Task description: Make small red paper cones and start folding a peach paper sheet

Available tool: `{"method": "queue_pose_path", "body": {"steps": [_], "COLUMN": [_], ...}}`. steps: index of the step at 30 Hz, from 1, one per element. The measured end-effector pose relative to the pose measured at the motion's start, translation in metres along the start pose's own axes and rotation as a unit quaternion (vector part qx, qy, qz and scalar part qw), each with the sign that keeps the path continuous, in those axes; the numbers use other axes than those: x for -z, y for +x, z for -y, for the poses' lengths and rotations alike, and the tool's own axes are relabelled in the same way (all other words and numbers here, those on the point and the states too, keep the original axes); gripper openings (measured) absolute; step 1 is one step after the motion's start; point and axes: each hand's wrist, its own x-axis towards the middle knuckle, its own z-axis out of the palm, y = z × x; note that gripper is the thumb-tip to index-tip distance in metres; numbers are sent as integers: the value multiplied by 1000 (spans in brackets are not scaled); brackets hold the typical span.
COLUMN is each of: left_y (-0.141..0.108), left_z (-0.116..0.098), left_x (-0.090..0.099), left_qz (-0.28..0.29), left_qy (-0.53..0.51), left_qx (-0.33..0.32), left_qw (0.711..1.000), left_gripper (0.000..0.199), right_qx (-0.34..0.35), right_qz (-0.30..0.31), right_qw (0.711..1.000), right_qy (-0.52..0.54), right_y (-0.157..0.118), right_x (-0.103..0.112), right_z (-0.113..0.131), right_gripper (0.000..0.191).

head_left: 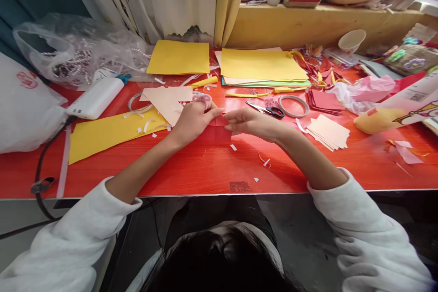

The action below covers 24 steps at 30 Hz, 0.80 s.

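Between my two hands is a small piece of red paper [218, 122], hard to tell apart from the red tabletop. My left hand [193, 121] is closed, its thumb and fingers pinching the paper's left side. My right hand [255, 123] has its fingertips together at the paper's right edge. Just behind the left hand, partly covered by it, are pink loops [201, 97], like scissor handles. Beyond my right hand lie black-handled scissors [273, 112] and a tape roll [293, 106]. Cream paper sheets [164, 102] lie left of the left hand.
Yellow sheets [178, 57] and a stack of coloured paper [263, 66] lie at the back of the red table [191, 169]. A yellow strip [102, 134], another tape roll [132, 101] and a white power bank [96, 98] are left. Red squares [325, 101] and cream squares [330, 132] lie right.
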Motion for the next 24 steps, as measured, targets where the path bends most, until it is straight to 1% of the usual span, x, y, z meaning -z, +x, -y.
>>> {"method": "queue_pose_path", "body": {"steps": [2, 4, 6, 8, 10, 12, 14, 17, 19, 21, 23, 24], "left_y": [0, 0, 0, 1, 3, 4, 5, 5, 5, 6, 6, 6], "left_z": [-1, -1, -2, -1, 0, 3, 5, 8, 9, 9, 8, 7], "left_x": [1, 2, 3, 5, 6, 7, 7, 6, 5, 5, 5, 6], "left_qz": [-9, -5, 9, 24, 36, 42, 39, 25, 18, 14, 17, 17], "left_qy": [8, 3, -3, -11, -19, -24, -26, -34, -46, -56, -64, -67], "left_qx": [-5, -11, -21, -23, -14, -10, -11, -6, -3, -1, -1, -2], "left_qw": [1000, 1000, 1000, 999, 999, 999, 999, 999, 999, 998, 998, 998], "left_gripper": [30, 30, 32, 35, 33, 29, 25, 25, 24, 24, 24, 25], "right_qx": [15, 34, 50, 57, 54, 49, 43, 32, 26, 28, 33, 35], "right_qz": [-10, -63, -121, -144, -142, -134, -124, -104, -89, -66, -46, -46], "right_qw": [999, 990, 973, 967, 975, 985, 990, 994, 994, 993, 992, 992], "right_qy": [-51, -125, -189, -204, -163, -96, -43, 20, 57, 89, 109, 109], "right_y": [-1, -1, 0, 2, 4, 6, 6, 5, 4, 3, 2, 2], "right_x": [-1, -2, -4, -4, -3, 0, 1, 2, 3, 4, 5, 6], "right_z": [0, 0, -1, -3, -5, -8, -8, -6, -6, -6, -7, -7], "right_gripper": [19, 30, 41, 45, 46, 41, 32, 15, 7, 10, 17, 21]}}
